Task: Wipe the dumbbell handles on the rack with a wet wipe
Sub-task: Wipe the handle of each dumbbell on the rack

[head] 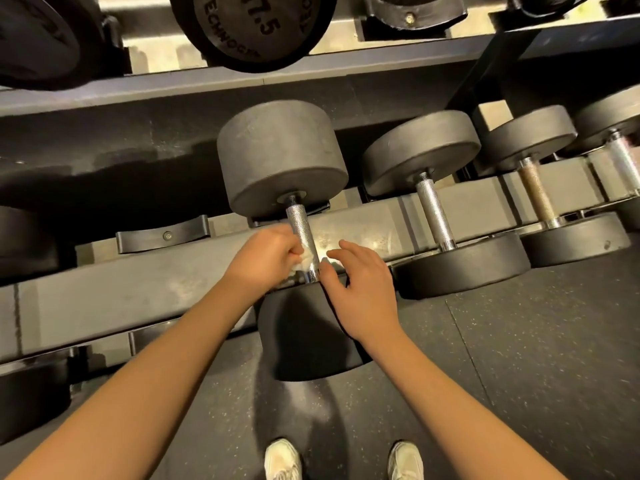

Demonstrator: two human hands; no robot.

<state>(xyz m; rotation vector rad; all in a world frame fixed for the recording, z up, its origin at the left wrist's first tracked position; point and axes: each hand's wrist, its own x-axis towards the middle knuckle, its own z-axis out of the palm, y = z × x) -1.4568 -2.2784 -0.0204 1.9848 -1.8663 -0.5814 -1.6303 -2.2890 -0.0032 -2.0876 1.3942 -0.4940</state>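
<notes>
In the head view we are pinching the crumpled wet wipe (300,264) in our left hand (265,252) against the near end of the knurled handle (302,230) of the big dumbbell (280,157) on the lower rack (104,299), while our right hand (363,289) is hovering open, fingers relaxed, just beside it. We are judging it best to be wrapping the wet wipe round the handle and drawing it to the far end.

Dumbbell handle (302,233): knurled, shiny metal. Heads (282,157): matt black rubber. Floor (540,358) at lower right: speckled rubber, matt.
</notes>
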